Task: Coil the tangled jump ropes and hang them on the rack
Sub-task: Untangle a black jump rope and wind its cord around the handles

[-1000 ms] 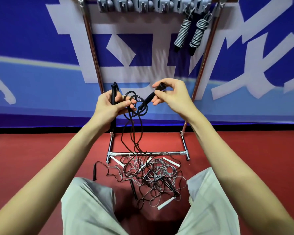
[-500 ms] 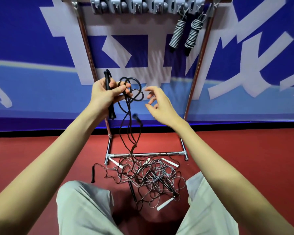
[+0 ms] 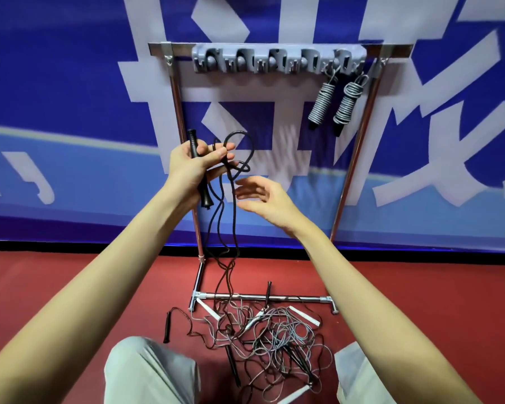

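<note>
The person crouches before the rack (image 3: 277, 52), working on 1 black jump rope (image 3: 229, 217). The left hand (image 3: 193, 167) grips 1 of its handles upright, fingers curled round it, with a loop of cord caught over the fingertips. The right hand (image 3: 264, 199) hangs just beside the dangling cord, fingers spread and relaxed, holding nothing.

This looks like the coiling step, barely begun: only 1 or 2 loops sit at the left hand, while the rest of the cord trails down into the tangled pile (image 3: 271, 342) on the red floor (image 3: 420, 301). The next move, I'd judge, calls for the right hand to take the hanging cord, draw it free of the pile and lay another turn at the left hand.

Counted: 2 coiled grey ropes (image 3: 334, 100) hang at the right end of the rack, side by side. The hook strip (image 3: 245, 64) seems to leave about 4 places free. In the pile I make out roughly 4 white handles and several black ones; the number of ropes I cannot tell.
</note>
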Tool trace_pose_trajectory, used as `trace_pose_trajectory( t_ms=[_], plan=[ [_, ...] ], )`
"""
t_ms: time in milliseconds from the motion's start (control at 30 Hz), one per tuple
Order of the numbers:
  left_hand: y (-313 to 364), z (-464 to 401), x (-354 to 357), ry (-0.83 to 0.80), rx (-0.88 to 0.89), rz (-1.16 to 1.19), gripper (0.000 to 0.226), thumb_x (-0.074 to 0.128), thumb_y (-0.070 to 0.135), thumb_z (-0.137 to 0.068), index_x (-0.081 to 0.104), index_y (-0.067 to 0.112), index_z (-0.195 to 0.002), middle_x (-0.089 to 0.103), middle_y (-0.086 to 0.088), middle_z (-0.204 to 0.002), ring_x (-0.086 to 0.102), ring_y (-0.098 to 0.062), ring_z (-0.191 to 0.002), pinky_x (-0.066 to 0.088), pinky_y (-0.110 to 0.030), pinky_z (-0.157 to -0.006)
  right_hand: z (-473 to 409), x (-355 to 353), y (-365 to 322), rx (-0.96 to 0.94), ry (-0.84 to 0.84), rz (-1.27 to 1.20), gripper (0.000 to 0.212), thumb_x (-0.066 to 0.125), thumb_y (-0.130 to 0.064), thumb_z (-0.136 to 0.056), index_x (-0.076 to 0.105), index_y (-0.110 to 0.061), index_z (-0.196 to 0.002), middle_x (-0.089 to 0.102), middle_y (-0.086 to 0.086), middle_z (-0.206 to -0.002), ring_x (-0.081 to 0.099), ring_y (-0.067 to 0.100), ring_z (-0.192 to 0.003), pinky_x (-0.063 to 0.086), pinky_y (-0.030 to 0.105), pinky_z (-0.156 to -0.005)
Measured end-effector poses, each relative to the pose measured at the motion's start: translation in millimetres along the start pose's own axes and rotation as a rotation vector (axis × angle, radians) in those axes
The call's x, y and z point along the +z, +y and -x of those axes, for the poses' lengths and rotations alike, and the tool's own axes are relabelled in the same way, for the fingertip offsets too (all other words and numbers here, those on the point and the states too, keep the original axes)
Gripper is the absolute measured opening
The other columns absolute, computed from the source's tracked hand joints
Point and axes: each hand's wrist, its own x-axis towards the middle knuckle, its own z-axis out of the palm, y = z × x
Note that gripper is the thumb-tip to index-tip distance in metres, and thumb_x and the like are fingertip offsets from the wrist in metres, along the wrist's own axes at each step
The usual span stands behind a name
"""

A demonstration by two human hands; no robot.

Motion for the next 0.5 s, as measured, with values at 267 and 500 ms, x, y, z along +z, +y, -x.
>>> trace_pose_trajectory(
  t_ms=[267, 500],
  plan=[
    [26.2, -0.4, -11.6, 0.057, 0.064, -0.043, 0.042, 0.059, -0.012, -0.089, 0.033, 0.016, -0.069, 0.072, -0.018, -0.090, 0.073, -0.024, -0.082, 0.058, -0.030, -0.071, -8.0, -6.9, -20.0, -0.065, 0.297, -0.026, 0.012, 0.056, -0.005, -0.095, 0.067, -0.005, -0.089, 0.043, -0.007, -0.055, 0.035, 0.004, -0.045, 0.035, 0.017, -0.041],
    [8.1, -0.7, -58.2, 0.197, -0.013, -0.133, 0.044, 0.062, -0.010, -0.087, 0.033, 0.017, -0.068, 0.074, -0.009, -0.075, 0.074, -0.018, -0.073, 0.060, -0.035, -0.076, 0.0, -46.3, -11.2, 0.034, 0.612, -0.168, 0.015, 0.053, -0.008, -0.096, 0.063, -0.006, -0.085, 0.027, -0.007, -0.052, 0.022, 0.003, -0.041, 0.020, 0.016, -0.038]
  ],
)
